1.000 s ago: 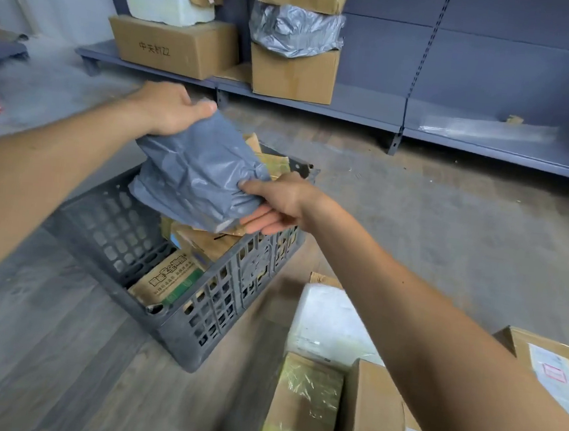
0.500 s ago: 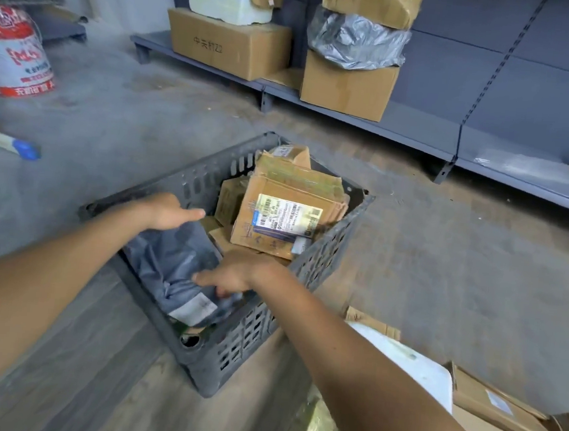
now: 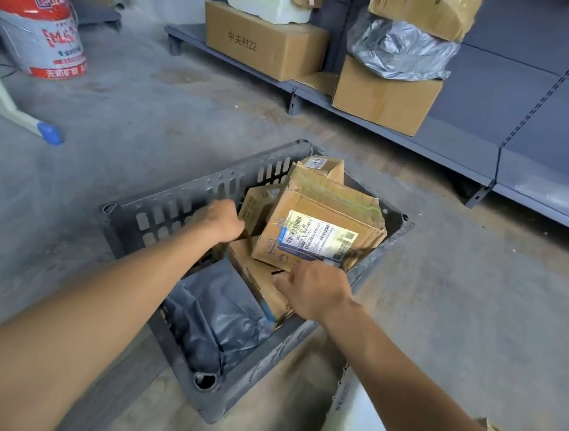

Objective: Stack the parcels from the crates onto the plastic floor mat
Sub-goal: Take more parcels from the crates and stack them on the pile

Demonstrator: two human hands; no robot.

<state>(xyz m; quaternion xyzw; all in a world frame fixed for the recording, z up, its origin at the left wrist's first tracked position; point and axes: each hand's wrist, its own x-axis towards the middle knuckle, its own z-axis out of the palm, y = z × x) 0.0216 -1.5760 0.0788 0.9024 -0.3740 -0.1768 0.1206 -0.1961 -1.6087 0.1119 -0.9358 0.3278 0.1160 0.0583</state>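
The grey crate [image 3: 159, 211] sits mid-frame. A labelled cardboard box [image 3: 319, 232] lies tilted on top of the other parcels in the crate's upper right part, its long side running roughly left to right. The left hand [image 3: 222, 222] is at the box's left end and the right hand [image 3: 312, 293] at its lower edge, so the box lies between the 2 hands, about equally near each. Both sets of fingers curl toward the box, but whether they grip it cannot be told. A grey bag [image 3: 222, 316] lies lower left in the crate, with neither hand on it. The lift likely needs both hands, then a swing toward the lower right.
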